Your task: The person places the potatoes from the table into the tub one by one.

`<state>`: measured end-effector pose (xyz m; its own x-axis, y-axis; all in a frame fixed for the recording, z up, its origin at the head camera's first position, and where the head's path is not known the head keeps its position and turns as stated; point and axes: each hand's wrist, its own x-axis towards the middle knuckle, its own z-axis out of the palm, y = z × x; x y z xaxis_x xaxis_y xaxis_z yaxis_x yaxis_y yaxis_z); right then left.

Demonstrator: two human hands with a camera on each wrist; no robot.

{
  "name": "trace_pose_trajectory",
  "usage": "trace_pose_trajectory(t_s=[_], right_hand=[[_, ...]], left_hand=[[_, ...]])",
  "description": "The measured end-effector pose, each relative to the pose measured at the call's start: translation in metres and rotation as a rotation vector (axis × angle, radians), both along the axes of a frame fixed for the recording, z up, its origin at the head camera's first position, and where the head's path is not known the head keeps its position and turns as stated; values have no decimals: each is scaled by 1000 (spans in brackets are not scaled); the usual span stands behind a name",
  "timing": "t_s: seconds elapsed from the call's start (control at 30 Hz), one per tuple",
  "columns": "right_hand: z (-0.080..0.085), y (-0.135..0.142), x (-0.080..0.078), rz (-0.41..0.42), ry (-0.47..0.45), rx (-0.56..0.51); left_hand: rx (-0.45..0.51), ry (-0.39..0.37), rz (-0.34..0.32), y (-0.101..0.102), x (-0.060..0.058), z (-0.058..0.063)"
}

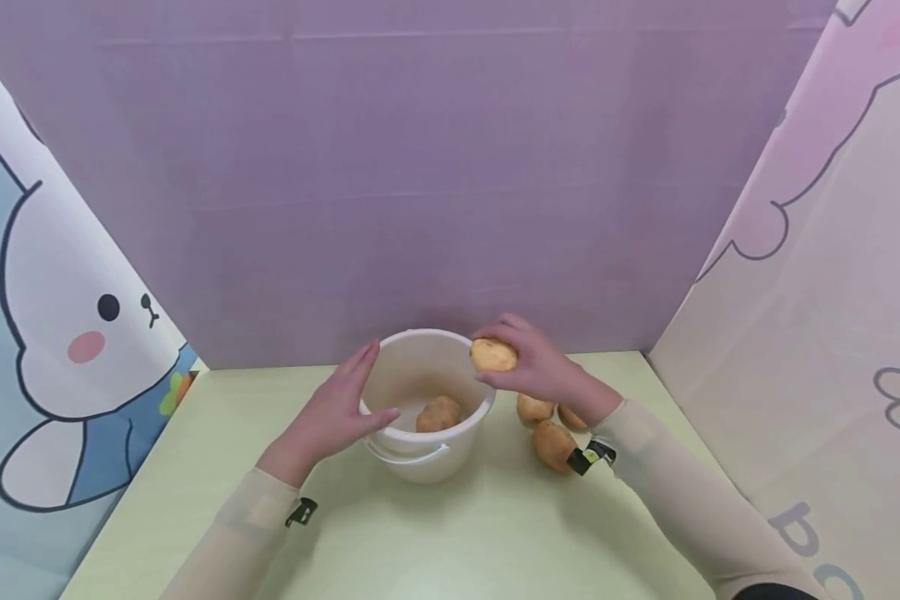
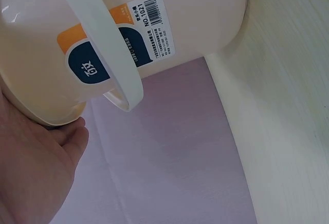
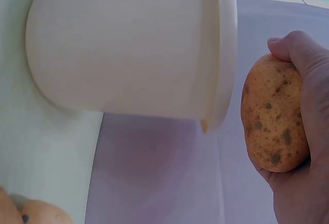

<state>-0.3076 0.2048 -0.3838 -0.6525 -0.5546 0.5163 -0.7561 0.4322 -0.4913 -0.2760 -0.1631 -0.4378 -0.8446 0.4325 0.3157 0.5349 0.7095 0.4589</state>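
Potato [image 1: 493, 355] is just above a bucket's [image 1: 461, 450] rim, gripped by the right hand [image 1: 532, 360], fingers curled; the left hand [image 1: 337, 412], fingers spread, touches the rim, perhaps steadying it. Another potato [image 1: 438, 414] lies inside.

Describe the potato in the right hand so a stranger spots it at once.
Find the white bucket on the pale green table. Just above the right side of its rim, the person's right hand grips the dark-speckled potato. It alone is held in the air: another potato lies inside the bucket, and the other potatoes rest on the table.
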Motion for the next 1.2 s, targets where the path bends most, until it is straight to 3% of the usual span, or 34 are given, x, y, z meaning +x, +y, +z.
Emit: trace_pose_trajectory(t_s=[0.63, 1.2], right_hand=[[10, -47, -8, 93, -6, 71], [-7, -69, -22, 170, -16, 133]], left_hand=[[8, 16, -9, -4, 1, 0], [-7, 16, -9, -4, 0, 0]])
